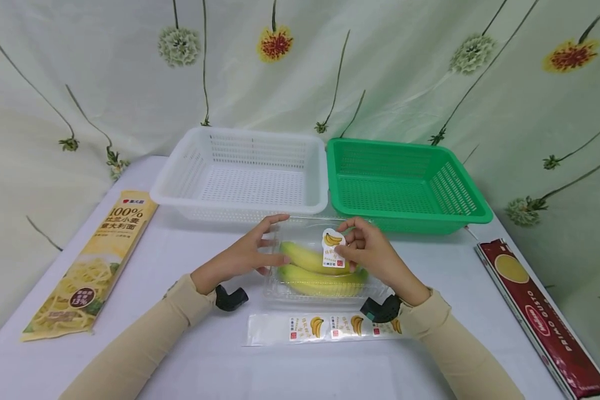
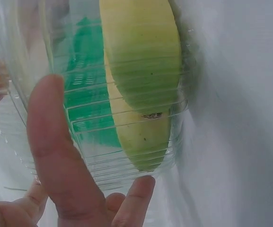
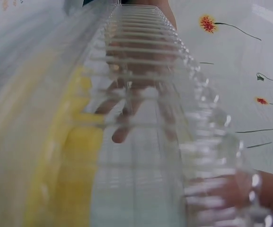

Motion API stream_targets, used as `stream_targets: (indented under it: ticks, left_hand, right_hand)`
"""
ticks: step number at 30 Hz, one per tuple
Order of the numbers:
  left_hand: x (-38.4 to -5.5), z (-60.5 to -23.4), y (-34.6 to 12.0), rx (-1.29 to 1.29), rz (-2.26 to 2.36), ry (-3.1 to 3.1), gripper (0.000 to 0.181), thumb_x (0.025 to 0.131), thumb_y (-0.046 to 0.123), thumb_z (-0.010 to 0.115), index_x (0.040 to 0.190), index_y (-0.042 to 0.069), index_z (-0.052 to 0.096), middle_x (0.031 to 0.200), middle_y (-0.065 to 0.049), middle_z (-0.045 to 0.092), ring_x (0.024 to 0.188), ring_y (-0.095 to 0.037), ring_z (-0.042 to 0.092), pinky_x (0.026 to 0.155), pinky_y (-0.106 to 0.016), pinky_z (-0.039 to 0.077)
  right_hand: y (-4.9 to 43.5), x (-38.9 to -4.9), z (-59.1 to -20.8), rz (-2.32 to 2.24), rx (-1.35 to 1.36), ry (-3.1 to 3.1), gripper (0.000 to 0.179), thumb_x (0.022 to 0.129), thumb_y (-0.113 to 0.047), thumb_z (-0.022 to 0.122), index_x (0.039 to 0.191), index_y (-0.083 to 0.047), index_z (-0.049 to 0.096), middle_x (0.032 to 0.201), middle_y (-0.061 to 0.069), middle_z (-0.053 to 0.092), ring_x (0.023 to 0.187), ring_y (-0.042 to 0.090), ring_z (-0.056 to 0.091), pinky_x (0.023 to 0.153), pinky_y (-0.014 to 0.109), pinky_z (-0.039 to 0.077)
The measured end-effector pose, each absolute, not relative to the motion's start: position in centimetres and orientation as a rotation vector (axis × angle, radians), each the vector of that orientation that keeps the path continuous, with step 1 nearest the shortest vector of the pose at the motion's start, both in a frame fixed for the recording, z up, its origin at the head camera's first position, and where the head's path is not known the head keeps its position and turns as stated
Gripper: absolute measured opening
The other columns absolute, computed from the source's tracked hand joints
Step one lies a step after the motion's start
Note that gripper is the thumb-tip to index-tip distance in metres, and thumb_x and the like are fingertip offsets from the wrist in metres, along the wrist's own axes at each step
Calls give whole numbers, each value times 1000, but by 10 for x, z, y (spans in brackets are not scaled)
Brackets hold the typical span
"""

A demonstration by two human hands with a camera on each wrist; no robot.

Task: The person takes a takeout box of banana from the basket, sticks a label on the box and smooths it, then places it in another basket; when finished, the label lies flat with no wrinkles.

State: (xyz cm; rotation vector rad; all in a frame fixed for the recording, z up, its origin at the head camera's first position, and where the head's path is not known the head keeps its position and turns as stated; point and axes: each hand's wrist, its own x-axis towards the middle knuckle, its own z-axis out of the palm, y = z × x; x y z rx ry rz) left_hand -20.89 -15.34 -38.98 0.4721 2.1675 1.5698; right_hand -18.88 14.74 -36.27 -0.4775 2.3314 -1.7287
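Observation:
A clear plastic container lies lengthwise before me with yellow-green bananas inside. My left hand rests on its left end, thumb over the lid, other fingers spread along the side. In the left wrist view a straight finger and other fingertips touch the ribbed plastic wall. My right hand pinches the right edge of a white banana sticker over the lid. Whether the sticker touches the lid I cannot tell. In the right wrist view the container wall fills much of the frame.
A strip of banana stickers lies in front of the container. Behind it stand a white basket and a green basket. A yellow pasta packet lies at left, a red pasta packet at right.

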Motion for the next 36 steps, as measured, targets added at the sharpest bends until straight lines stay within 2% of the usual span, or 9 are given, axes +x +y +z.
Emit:
stream_targets:
  ticks: [7, 23, 28, 32, 36]
  left_hand:
    - [-207, -389, -153, 482, 1578, 2164, 95, 96, 17, 82, 172, 23, 24, 177, -20, 13, 155, -57, 29, 75, -43, 61]
    - [-208, -392, -152, 476, 1578, 2168, 95, 96, 17, 82, 172, 24, 25, 175, -24, 15, 155, -57, 29, 73, -43, 62]
    - [-208, -392, -152, 472, 1582, 2163, 95, 96, 17, 81, 172, 24, 25, 175, -25, 15, 155, -56, 30, 73, -43, 62]
    - [-208, -392, -152, 473, 1581, 2163, 95, 96, 17, 81, 172, 24, 24, 175, -25, 14, 155, -57, 30, 73, -43, 61]
    - [-208, -391, -152, 469, 1577, 2168, 95, 96, 17, 81, 172, 24, 24, 175, -26, 14, 154, -57, 30, 73, -44, 62]
  right_hand:
    - [147, -190, -365, -1699, -484, 2339, 44, 98, 11, 68, 136, 13, 47, 85, 9, 61, 59, 16, 62, 59, 30, 59]
    - [142, -187, -368, -1620, -455, 2490, 45, 96, 8, 72, 135, 8, 49, 84, 9, 61, 65, 21, 64, 59, 36, 62]
    - [141, -186, -368, -1607, -444, 2518, 45, 95, 9, 73, 134, 7, 50, 88, 10, 57, 66, 21, 65, 58, 38, 63]
    - [139, -185, -366, -1579, -422, 2550, 37, 95, 9, 73, 129, 7, 59, 95, 12, 50, 66, 17, 64, 58, 38, 63]
    - [137, -184, -366, -1514, -404, 2604, 24, 96, 6, 74, 119, 7, 74, 99, 13, 51, 59, 12, 64, 58, 36, 62]
